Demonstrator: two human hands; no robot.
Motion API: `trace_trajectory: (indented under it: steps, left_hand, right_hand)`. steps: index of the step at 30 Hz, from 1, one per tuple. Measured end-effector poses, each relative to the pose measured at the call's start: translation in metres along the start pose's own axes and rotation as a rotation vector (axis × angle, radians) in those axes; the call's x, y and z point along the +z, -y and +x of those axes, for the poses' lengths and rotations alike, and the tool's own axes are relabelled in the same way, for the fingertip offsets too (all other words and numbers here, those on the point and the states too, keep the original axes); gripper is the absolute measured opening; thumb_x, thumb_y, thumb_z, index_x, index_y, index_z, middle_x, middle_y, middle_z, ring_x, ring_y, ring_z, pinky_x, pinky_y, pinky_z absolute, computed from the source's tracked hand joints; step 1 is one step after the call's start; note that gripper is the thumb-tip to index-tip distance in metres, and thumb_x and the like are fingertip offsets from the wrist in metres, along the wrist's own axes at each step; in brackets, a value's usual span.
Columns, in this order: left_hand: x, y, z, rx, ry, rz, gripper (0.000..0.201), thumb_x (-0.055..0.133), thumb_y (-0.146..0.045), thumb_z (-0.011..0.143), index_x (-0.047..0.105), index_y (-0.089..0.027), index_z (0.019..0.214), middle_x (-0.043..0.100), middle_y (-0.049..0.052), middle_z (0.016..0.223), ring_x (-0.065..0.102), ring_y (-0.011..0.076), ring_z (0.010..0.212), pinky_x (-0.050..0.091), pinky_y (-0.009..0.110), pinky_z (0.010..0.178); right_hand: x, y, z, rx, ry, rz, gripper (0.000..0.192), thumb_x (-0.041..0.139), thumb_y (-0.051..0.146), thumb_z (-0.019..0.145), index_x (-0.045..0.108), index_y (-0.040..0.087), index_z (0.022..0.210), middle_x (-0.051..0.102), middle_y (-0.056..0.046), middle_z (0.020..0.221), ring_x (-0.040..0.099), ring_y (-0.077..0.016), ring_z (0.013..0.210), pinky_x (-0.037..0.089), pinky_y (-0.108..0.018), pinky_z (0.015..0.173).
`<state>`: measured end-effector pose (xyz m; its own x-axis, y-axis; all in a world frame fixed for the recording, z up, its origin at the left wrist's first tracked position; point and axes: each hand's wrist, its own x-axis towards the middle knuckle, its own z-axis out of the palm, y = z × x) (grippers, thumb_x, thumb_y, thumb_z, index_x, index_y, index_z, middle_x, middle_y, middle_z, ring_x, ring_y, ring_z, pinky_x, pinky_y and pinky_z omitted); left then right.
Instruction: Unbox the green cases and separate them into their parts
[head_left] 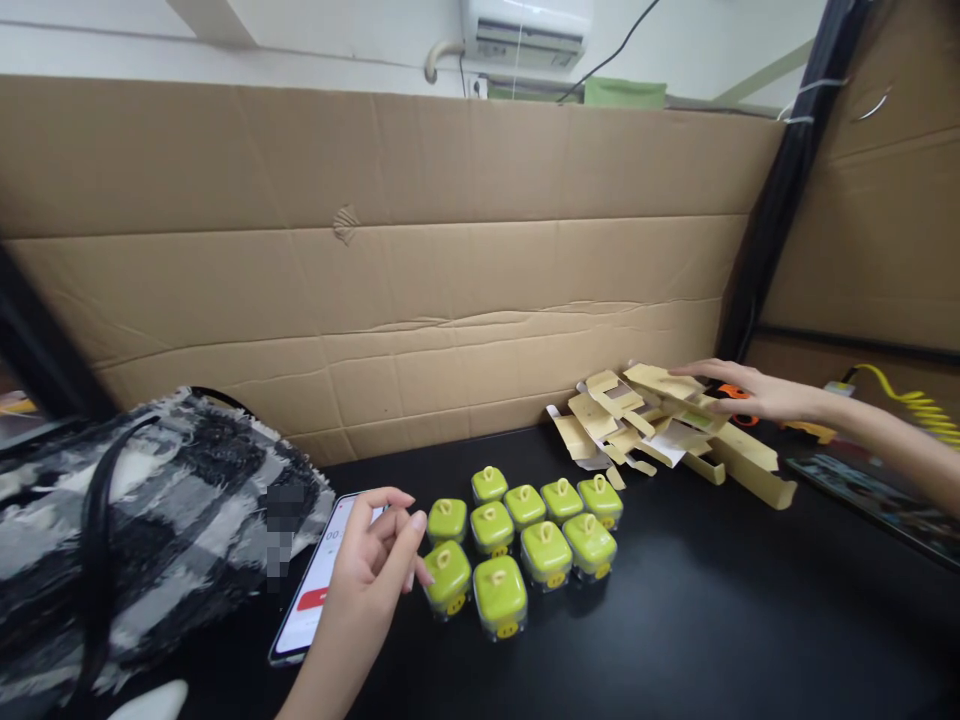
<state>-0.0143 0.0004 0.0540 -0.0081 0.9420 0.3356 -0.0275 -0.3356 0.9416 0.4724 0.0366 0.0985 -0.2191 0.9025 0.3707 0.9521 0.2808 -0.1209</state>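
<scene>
A cardboard wall stands along the far side of your black table. A checked bag lies at the near left. At the far right, your right hand rests flat and open on a heap of flat cartons, gripping nothing. Ten green-lidded boxes stand grouped mid-table. Just left of them lies a phone; your left hand hovers over it, fingers loosely curled, holding nothing.
</scene>
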Motion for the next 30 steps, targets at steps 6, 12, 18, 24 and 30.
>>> trace_trajectory:
  steps: [6,12,18,24,30]
  left_hand:
    - [-0.006,0.005,-0.001,0.212,0.008,0.221,0.017,0.054,-0.028,0.084,0.043,-0.025,0.097,0.047,-0.008,0.063,0.049,0.0104,0.052,0.041,0.023,0.052]
    - [0.0,0.006,-0.014,0.385,0.376,0.884,0.071,0.07,-0.056,0.065,0.047,-0.03,0.128,0.045,0.013,0.138,0.035,0.0404,0.129,0.026,0.062,0.103]
    - [0.023,0.015,-0.012,0.039,0.535,1.028,0.098,0.064,-0.07,0.059,0.031,-0.031,0.142,0.01,0.015,0.156,-0.002,0.0501,0.137,0.008,0.075,0.101]
    - [0.008,0.037,0.021,0.141,0.514,0.973,0.091,0.073,-0.059,0.057,0.044,-0.019,0.133,0.039,0.022,0.143,0.019,0.0464,0.137,0.026,0.065,0.102]
    - [0.008,0.055,0.064,0.275,0.44,0.991,0.072,0.071,-0.052,0.065,0.048,-0.019,0.125,0.053,0.015,0.13,0.04,0.0338,0.129,0.018,0.054,0.109]
  right_hand:
    - [0.007,0.03,-0.001,-0.023,-0.117,0.013,0.045,0.048,0.039,0.088,0.053,0.016,0.126,0.051,-0.019,0.13,0.049,-0.0271,0.121,0.036,-0.038,0.101]
    - [0.053,0.137,-0.02,-0.291,-0.196,-0.005,0.069,0.065,0.05,0.076,0.038,0.028,0.136,0.026,-0.017,0.147,0.028,-0.0348,0.135,0.034,-0.055,0.102]
    - [0.116,0.206,-0.017,-0.292,0.037,0.128,0.09,0.062,0.069,0.067,0.033,0.027,0.141,0.032,-0.017,0.147,0.029,-0.0401,0.133,0.032,-0.064,0.097]
    - [0.134,0.22,0.015,-0.328,-0.018,0.226,0.072,0.064,0.06,0.071,0.047,0.027,0.132,0.053,-0.014,0.129,0.048,-0.0327,0.119,0.04,-0.054,0.093]
    - [0.143,0.216,0.049,-0.326,-0.047,0.206,0.071,0.063,0.063,0.07,0.048,0.026,0.13,0.053,-0.014,0.125,0.049,-0.0332,0.117,0.042,-0.052,0.09]
